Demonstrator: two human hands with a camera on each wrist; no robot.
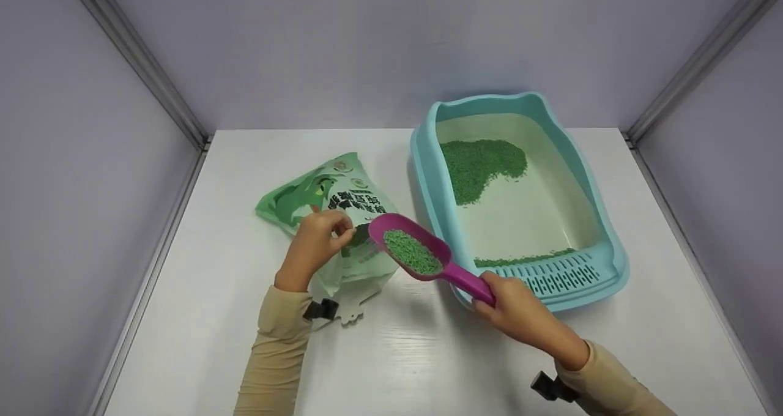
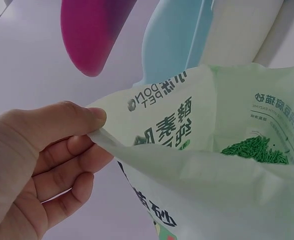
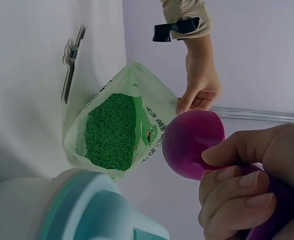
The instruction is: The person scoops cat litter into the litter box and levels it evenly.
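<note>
So the right hand (image 1: 517, 309) has its fingers wrapped round the handle of a purple scoop (image 1: 451, 270) loaded with green pellets (image 1: 411, 252), held up beside the open bag, while the left hand (image 1: 318, 240) pinches the bag's (image 1: 293, 199) top edge between thumb and fingers. Bag's on the white table (image 1: 196, 306) with more pellets inside, and just right of it there's a blue tub (image 1: 428, 183), pellets mostly heaped toward its far left.
</note>
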